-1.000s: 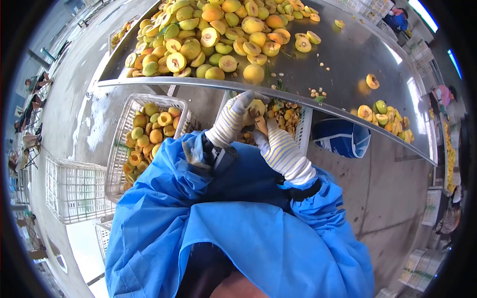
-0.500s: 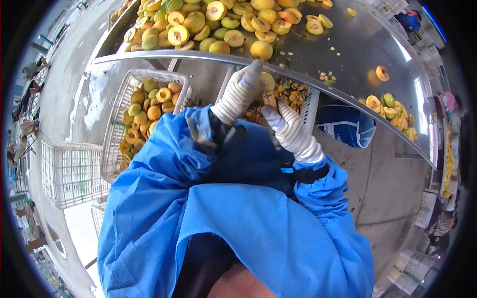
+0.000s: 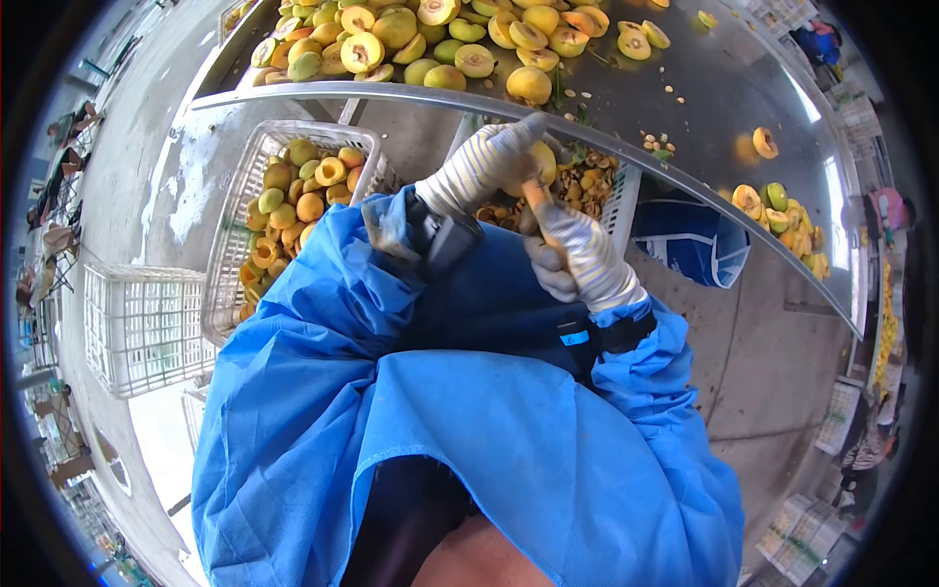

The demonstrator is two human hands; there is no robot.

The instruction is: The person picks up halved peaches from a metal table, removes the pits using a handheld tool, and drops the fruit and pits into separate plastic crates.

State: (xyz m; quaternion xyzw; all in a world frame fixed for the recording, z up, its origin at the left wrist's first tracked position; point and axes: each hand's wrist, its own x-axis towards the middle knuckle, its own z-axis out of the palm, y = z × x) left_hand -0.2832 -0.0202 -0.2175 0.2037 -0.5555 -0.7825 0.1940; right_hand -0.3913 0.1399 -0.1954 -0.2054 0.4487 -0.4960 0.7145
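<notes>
My left hand (image 3: 481,168), in a striped glove with grey fingertips, is closed around a yellow fruit half (image 3: 541,163) at the table's front edge. My right hand (image 3: 579,256), gloved alike, grips a tool with a wooden handle (image 3: 535,193). The tool's upper end meets the fruit; its working tip is hidden. Below both hands is a crate (image 3: 619,207) of fruit scraps. On the metal table (image 3: 626,103) lies a heap of whole and halved yellow-green fruits (image 3: 396,29).
A white crate (image 3: 227,210) of fruit halves stands at the left, beside an empty white crate (image 3: 147,328). A blue bag (image 3: 685,245) sits under the table at the right. More fruit pieces (image 3: 782,223) lie at the table's right. Other people appear at the far edges.
My right hand has turned and its fingers have curled around the handle, which now shows more upright against the fruit. My left hand has moved slightly right with the fruit. The view has shifted a little.
</notes>
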